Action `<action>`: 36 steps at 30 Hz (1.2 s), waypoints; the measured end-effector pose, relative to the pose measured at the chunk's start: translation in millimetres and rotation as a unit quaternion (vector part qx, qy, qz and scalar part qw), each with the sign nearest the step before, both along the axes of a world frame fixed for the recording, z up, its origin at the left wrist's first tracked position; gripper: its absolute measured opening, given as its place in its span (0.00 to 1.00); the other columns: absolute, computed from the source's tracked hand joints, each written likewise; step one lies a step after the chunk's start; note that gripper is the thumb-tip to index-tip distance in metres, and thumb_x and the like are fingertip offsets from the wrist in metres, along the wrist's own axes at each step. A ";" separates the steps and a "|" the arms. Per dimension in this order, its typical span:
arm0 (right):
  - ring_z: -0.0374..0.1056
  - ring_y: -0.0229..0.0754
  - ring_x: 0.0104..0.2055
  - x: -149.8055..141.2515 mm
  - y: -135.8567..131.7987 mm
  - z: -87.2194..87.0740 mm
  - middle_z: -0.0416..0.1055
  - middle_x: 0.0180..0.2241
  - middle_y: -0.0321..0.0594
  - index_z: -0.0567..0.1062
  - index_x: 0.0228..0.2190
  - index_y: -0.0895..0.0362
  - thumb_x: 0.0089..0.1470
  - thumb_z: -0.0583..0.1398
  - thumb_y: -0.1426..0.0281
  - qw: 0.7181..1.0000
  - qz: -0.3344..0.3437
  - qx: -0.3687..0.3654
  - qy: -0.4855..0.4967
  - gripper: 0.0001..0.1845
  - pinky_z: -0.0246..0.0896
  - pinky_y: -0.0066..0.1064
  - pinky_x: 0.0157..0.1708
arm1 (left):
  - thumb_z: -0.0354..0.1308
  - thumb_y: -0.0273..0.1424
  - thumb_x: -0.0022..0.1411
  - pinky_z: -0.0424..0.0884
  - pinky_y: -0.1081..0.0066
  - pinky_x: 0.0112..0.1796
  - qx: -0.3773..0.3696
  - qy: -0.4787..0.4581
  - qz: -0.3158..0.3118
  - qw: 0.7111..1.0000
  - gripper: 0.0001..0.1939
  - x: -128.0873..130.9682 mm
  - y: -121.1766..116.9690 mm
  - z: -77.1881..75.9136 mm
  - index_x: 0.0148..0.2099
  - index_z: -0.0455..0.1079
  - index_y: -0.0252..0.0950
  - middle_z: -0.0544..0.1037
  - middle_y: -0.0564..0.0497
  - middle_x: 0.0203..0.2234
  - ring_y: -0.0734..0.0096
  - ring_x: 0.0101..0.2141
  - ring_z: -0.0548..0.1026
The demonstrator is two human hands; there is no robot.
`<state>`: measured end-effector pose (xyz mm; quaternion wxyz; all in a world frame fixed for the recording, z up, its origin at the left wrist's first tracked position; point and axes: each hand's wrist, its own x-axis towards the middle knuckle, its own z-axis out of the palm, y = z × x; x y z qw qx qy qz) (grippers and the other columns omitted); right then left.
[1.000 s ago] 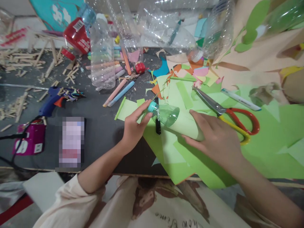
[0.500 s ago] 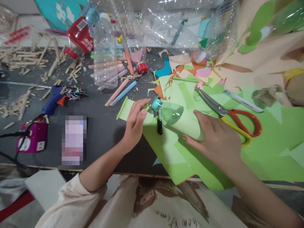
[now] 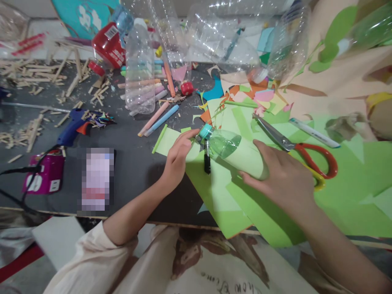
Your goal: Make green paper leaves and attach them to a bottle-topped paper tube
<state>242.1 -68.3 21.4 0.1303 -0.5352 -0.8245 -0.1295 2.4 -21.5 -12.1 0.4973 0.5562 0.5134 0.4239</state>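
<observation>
A small green plastic bottle (image 3: 223,143) with a teal cap (image 3: 204,131) lies on its side, its body wrapped in a sheet of light green paper (image 3: 245,159). My right hand (image 3: 280,179) presses down on the wrapped part, fingers curved over the paper. My left hand (image 3: 177,157) rests on the table beside the cap, its fingers stretched toward the bottle neck. A black pen (image 3: 207,157) lies under the neck. More green paper sheets (image 3: 343,196) lie underneath.
Scissors (image 3: 294,148) with red and yellow handles lie right of the bottle. A blue glue gun (image 3: 72,127), chalk sticks (image 3: 159,116), clear empty bottles (image 3: 141,77), wooden sticks (image 3: 33,77), a purple box (image 3: 45,175) and coloured paper scraps (image 3: 254,96) cover the dark table (image 3: 131,171).
My left fingers let go of the cap and straightened beside it. The bottle and right hand stayed nearly in place, the view shifting slightly.
</observation>
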 end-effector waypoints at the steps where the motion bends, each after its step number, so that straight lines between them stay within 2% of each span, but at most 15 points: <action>1: 0.74 0.47 0.31 0.0 0.1 -0.5 0.79 0.34 0.49 0.70 0.52 0.63 0.58 0.59 0.58 1.000 -0.005 -0.001 0.000 0.27 0.60 0.33 0.26 | 0.45 0.47 0.68 0.65 0.56 0.58 -0.005 0.002 0.000 1.000 0.24 0.0 0.4 -0.1 0.51 0.74 0.38 0.76 0.45 0.53 0.57 0.55 0.72; 6: 0.73 0.48 0.32 -0.6 -0.7 -2.4 0.79 0.35 0.50 0.69 0.52 0.63 0.59 0.57 0.55 1.000 -0.016 -0.013 -0.011 0.28 0.61 0.34 0.28 | 0.45 0.46 0.69 0.65 0.59 0.58 0.061 0.050 -0.008 0.997 0.24 -2.4 1.1 -4.5 0.51 0.75 0.39 0.78 0.46 0.52 0.60 0.55 0.72; 10: 0.73 0.48 0.33 -3.7 -3.1 -0.8 0.79 0.37 0.52 0.66 0.55 0.66 0.60 0.57 0.56 0.999 -0.010 -0.014 -0.033 0.30 0.61 0.33 0.29 | 0.44 0.46 0.70 0.66 0.59 0.57 0.117 0.086 -0.032 0.989 0.24 -3.3 -0.7 -10.3 0.55 0.73 0.39 0.77 0.44 0.53 0.60 0.55 0.72; 16: 0.73 0.49 0.33 -6.8 -6.7 0.3 0.79 0.37 0.53 0.64 0.58 0.65 0.59 0.59 0.58 0.999 -0.023 0.004 -0.027 0.32 0.61 0.34 0.29 | 0.43 0.47 0.70 0.64 0.56 0.58 0.144 0.159 -0.071 0.974 0.26 -7.2 2.4 -6.5 0.60 0.68 0.40 0.75 0.42 0.55 0.58 0.57 0.70; 19: 0.74 0.48 0.33 -7.4 -8.6 -0.3 0.79 0.37 0.51 0.64 0.58 0.65 0.59 0.59 0.59 1.000 -0.012 0.011 -0.027 0.31 0.63 0.33 0.30 | 0.43 0.50 0.69 0.60 0.58 0.62 0.123 0.106 -0.078 0.984 0.28 -7.9 5.3 -6.3 0.63 0.65 0.43 0.70 0.45 0.60 0.57 0.62 0.65; 23: 0.73 0.47 0.33 -8.5 -12.2 -0.6 0.79 0.37 0.52 0.65 0.56 0.68 0.59 0.60 0.61 1.000 0.009 0.020 -0.019 0.30 0.64 0.33 0.31 | 0.42 0.53 0.68 0.55 0.60 0.66 0.040 -0.011 -0.120 0.992 0.34 -4.0 3.7 -11.7 0.69 0.53 0.43 0.57 0.48 0.68 0.57 0.68 0.54; 27: 0.73 0.47 0.34 -8.7 -14.1 -1.6 0.79 0.38 0.53 0.65 0.56 0.68 0.59 0.59 0.61 1.000 0.010 0.021 -0.018 0.30 0.64 0.34 0.33 | 0.42 0.55 0.67 0.46 0.60 0.68 0.019 -0.034 -0.145 0.989 0.38 -1.7 -0.1 -11.3 0.71 0.47 0.42 0.48 0.49 0.71 0.57 0.70 0.45; 33: 0.74 0.47 0.34 -9.1 -13.2 -2.4 0.79 0.38 0.52 0.64 0.58 0.67 0.59 0.58 0.62 1.000 0.005 0.023 -0.020 0.30 0.65 0.34 0.33 | 0.44 0.52 0.68 0.47 0.56 0.68 0.008 -0.045 -0.155 0.987 0.34 -5.3 0.5 -5.0 0.70 0.52 0.43 0.51 0.50 0.70 0.55 0.69 0.48; 36: 0.74 0.47 0.34 -9.7 -15.8 -3.0 0.79 0.38 0.53 0.65 0.57 0.67 0.59 0.59 0.61 0.999 0.014 0.037 -0.023 0.30 0.65 0.35 0.34 | 0.44 0.52 0.67 0.51 0.56 0.67 0.011 -0.075 -0.141 0.987 0.32 -5.3 2.9 -7.8 0.66 0.59 0.44 0.59 0.52 0.68 0.55 0.68 0.55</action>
